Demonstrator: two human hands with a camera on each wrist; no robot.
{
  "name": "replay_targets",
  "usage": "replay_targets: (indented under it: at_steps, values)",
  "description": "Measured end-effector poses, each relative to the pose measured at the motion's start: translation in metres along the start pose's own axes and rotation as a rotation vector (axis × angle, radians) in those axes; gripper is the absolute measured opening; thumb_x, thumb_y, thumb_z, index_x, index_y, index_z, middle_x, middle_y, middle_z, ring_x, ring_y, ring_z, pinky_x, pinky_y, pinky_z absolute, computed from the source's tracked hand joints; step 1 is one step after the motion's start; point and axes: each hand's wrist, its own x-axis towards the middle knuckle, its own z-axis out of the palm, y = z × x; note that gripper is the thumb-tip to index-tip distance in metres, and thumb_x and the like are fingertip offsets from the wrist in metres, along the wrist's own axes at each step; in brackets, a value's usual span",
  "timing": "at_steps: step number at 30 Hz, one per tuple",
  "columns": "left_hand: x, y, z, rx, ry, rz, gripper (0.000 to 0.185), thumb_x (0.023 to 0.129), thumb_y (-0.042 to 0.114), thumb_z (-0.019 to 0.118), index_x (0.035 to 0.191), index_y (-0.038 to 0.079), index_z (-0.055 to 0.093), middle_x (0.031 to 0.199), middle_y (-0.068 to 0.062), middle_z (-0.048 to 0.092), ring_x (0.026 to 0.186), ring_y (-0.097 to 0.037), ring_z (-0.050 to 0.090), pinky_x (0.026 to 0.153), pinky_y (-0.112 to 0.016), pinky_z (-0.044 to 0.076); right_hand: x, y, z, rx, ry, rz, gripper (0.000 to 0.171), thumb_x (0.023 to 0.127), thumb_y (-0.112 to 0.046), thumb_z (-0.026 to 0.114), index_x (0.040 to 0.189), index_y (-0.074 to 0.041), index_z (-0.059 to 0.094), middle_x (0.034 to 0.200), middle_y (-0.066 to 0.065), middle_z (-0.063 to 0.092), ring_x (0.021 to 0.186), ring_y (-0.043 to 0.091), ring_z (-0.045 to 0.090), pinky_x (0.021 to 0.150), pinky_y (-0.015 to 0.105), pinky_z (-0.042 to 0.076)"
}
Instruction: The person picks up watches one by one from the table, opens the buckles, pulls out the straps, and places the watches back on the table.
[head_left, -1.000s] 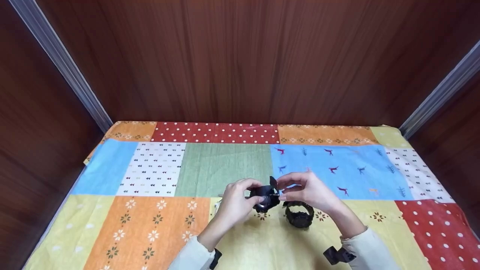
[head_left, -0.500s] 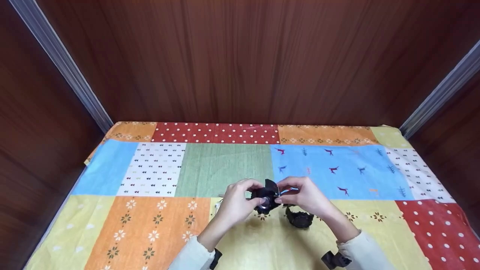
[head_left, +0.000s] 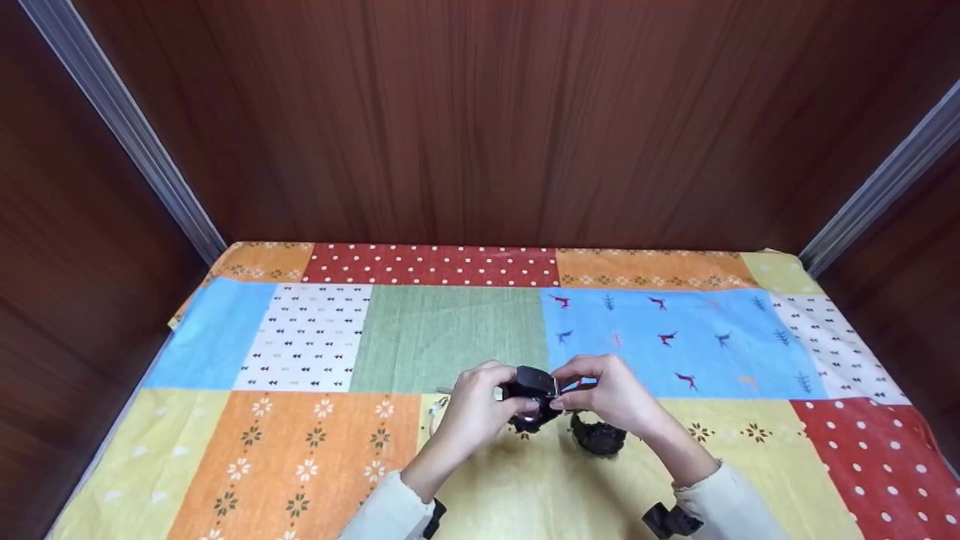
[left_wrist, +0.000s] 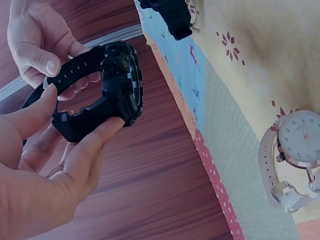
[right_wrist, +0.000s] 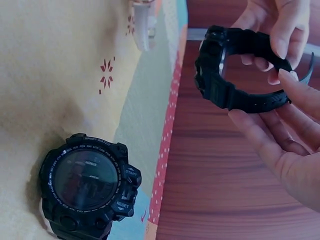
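At the bottom of the head view two pale sleeves enter from the lower edge, each with a dark strap at the wrist, and the forearms angle inward so the hands meet just below the middle of the frame. The left hand [head_left: 472, 409] comes in from the lower left, wrist bent, fingers curled round one side of a black watch [head_left: 534, 390] that is lifted off the cloth. The right hand [head_left: 611, 394] reaches from the lower right and pinches the other side of the same watch. In the left wrist view the left thumb and a finger clamp the lower strap [left_wrist: 75, 127] while the right thumb presses on the upper strap; the watch body [left_wrist: 122, 82] stands on edge between the two hands. In the right wrist view the straps curve into a nearly closed loop in the upper right of the frame, gripped by fingertips of both hands.

Just below and right of the held watch, a second black watch [head_left: 598, 435] lies on the yellow patch of the patchwork tablecloth [head_left: 315, 337], face up in the right wrist view [right_wrist: 90, 192]. A white watch [left_wrist: 295, 160] with a pale round dial lies on the cloth at the left hand's side, mostly hidden behind that hand in the head view.

Beyond the cloth, wooden walls [head_left: 480, 120] fill the upper frame.
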Motion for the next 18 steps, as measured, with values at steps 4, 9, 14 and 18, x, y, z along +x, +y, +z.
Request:
replay_targets:
  at_steps: [4,9,14,18]
  values:
    - [0.0002,0.0001,-0.001,-0.026,0.021,0.016,0.016,0.068,0.013,0.078,0.082,0.007,0.073,0.075,0.0,0.062,0.074,-0.017,0.059,0.071,-0.034,0.048,0.0001,-0.0014,-0.0023,-0.028,0.014,0.01,0.021,0.072,-0.005,0.075,0.093,-0.002,0.071,0.085,0.007,0.066,0.082,0.02,0.061,0.069,0.026,0.051]
    - [-0.0005,0.0004,-0.0021,-0.034,0.037,0.03,0.011,0.067,0.012,0.078,0.074,0.006,0.072,0.069,0.002,0.056,0.066,-0.016,0.054,0.064,-0.026,0.046,0.0016,-0.0011,-0.0034,-0.02,0.029,0.032,0.019,0.071,-0.005,0.076,0.09,-0.005,0.072,0.082,0.005,0.066,0.081,0.023,0.059,0.065,0.024,0.049]
    - [-0.0009,-0.0006,-0.0022,-0.062,0.037,0.038,0.011,0.067,0.01,0.078,0.076,0.007,0.073,0.066,0.003,0.053,0.065,-0.018,0.053,0.063,-0.026,0.045,0.0023,0.0004,-0.0031,-0.003,0.037,0.026,0.019,0.07,-0.004,0.076,0.089,-0.003,0.072,0.083,0.006,0.066,0.08,0.024,0.058,0.063,0.023,0.049]
    - [-0.0015,-0.0012,-0.0033,-0.067,0.024,0.037,0.012,0.066,0.01,0.078,0.077,0.008,0.073,0.067,0.004,0.052,0.065,-0.016,0.052,0.064,-0.026,0.045,0.002,-0.001,-0.0024,-0.02,0.04,0.031,0.02,0.069,-0.002,0.076,0.088,-0.002,0.072,0.082,0.007,0.066,0.078,0.021,0.058,0.062,0.023,0.048]
